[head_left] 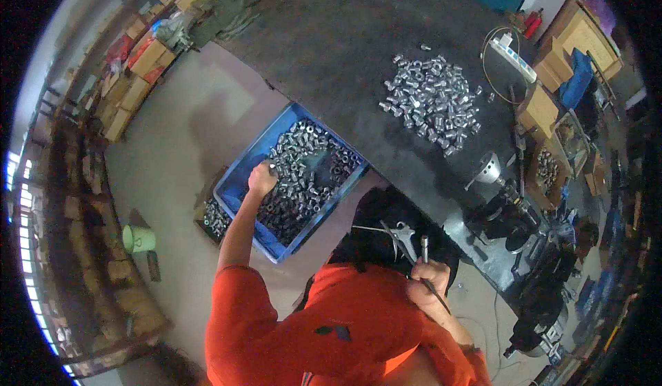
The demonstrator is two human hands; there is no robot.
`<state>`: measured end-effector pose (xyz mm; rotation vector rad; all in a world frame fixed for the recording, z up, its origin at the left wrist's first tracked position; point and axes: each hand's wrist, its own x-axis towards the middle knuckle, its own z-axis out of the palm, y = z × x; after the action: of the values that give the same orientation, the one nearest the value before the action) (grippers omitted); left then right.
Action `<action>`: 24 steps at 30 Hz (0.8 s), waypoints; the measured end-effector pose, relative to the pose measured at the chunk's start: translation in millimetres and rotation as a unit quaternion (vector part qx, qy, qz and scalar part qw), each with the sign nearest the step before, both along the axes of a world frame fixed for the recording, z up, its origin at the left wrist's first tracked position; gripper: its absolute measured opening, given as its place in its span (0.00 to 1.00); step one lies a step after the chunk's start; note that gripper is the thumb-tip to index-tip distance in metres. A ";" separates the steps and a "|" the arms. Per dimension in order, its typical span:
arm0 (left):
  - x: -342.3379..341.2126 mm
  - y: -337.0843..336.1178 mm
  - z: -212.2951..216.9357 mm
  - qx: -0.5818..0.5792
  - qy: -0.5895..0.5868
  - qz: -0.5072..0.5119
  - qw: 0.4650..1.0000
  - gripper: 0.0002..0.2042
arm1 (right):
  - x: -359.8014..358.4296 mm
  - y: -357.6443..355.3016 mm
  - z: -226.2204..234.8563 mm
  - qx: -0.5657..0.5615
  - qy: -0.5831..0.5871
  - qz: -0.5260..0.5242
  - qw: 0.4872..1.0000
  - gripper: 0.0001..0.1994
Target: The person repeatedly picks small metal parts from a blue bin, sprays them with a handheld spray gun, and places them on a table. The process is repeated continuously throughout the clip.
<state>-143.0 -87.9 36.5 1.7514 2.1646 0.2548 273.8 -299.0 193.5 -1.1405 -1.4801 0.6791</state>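
Observation:
My left hand (262, 179) is closed in a fist inside the blue plastic crate (238, 167), over a heap of shiny metal fittings (303, 191). A bit of metal shows at its fingertips, but what it grips is mostly hidden. My right hand (431, 276) is closed near my lap around a long dark tool (404, 242) whose thin bar runs out both ways. A shiny metal cylinder (425, 248) stands up from the same fist. Just beyond that hand is a pale grey toothed shape (402, 231), its kind unclear.
A pile of silver fittings (434, 103) lies on the dark worktable (317, 48). Toward the right are a clamp-like machine (507, 203), a metal funnel-shaped cup (488, 168), a power strip (512, 59) and cardboard boxes (552, 67). A green bucket (140, 239) stands on the floor at left.

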 end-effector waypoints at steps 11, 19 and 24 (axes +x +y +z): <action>44.1 64.7 -12.3 -0.066 0.242 -0.138 0.958 0.11 | 13.3 -3.6 13.7 -0.060 -0.074 0.072 0.993 0.07; 64.6 46.8 11.6 -0.079 0.300 -0.198 0.930 0.12 | 13.2 -8.8 1.2 -0.051 -0.057 0.055 0.996 0.09; 32.3 50.0 -12.6 -0.011 0.267 -0.161 0.950 0.12 | 14.9 -10.5 -2.1 -0.069 -0.019 0.078 0.994 0.09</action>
<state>-110.7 -37.9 23.8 2.3256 2.1383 -0.3667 288.7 -309.5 191.4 -1.1544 -1.5864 0.8831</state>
